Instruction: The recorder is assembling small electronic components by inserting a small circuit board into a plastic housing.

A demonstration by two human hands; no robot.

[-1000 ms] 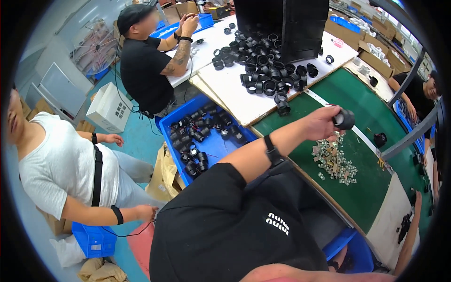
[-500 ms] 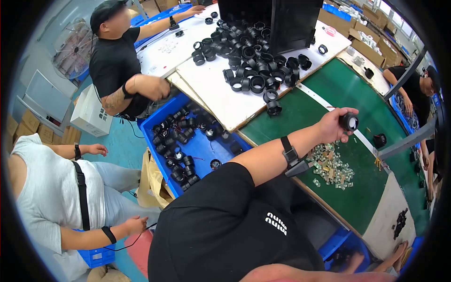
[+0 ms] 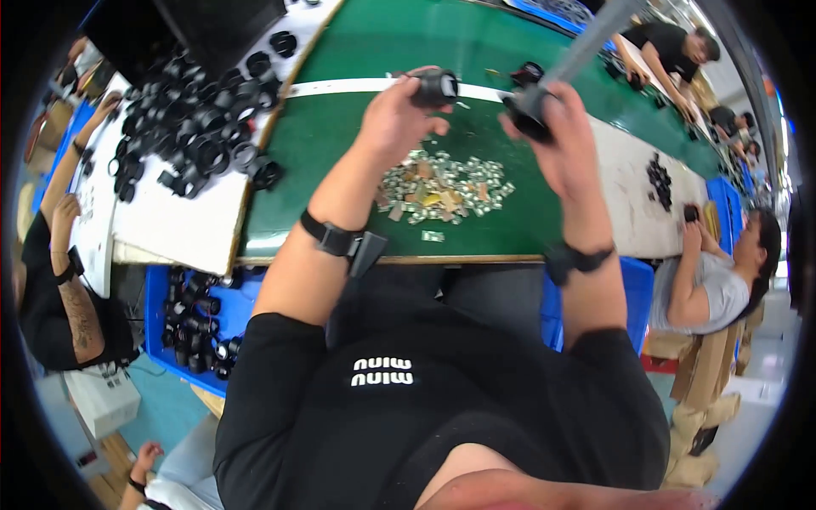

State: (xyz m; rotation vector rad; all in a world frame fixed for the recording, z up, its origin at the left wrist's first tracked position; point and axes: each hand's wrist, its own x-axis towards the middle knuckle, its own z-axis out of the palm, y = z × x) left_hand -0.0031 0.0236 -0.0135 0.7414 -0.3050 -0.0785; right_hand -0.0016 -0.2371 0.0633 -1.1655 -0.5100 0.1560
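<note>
My left hand [image 3: 398,119] is closed around a short black cylindrical housing [image 3: 437,88] with a pale end, held above the green work surface [image 3: 331,170]. To its right, my right hand [image 3: 568,140] grips a dark, rounded black part [image 3: 530,124]; motion blurs it, so its exact kind is hard to make out. The two pieces are apart. Below and between my hands lies a pile of small silvery and tan pieces [image 3: 446,187]. Another black part [image 3: 529,71] rests on the green surface just beyond my right hand.
Black ring-shaped housings [image 3: 204,153] are heaped on the white table [image 3: 195,234] at left. A blue bin [image 3: 246,297] of black parts stands below it. A grey metal bar [image 3: 595,38] slants over the far right. Co-workers sit or stand on both sides, one [image 3: 714,280] at right.
My view has swung rightward, so the green surface now lies ahead. My left hand still holds its housing. My right hand is now raised over the surface with a black part.
</note>
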